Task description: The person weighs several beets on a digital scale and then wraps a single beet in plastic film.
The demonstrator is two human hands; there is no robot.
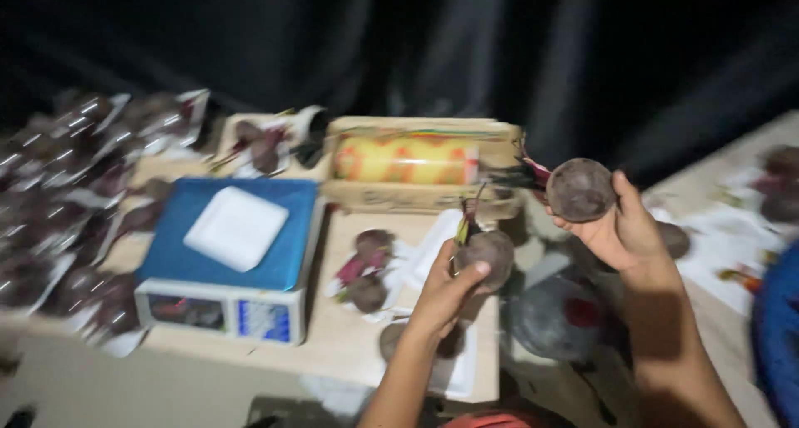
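The picture is blurred, so the wrapped trays (75,195) at left cannot be counted. We hold two beetroots: our left hand (445,291) grips one beetroot (491,253) over the table (349,336), our right hand (620,224) cups another beetroot (580,189) higher up. One blue scale (233,253) carries one white tray (236,227).

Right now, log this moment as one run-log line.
left hand: holds beetroot | right hand: holds second beetroot | blue scale: white tray on top
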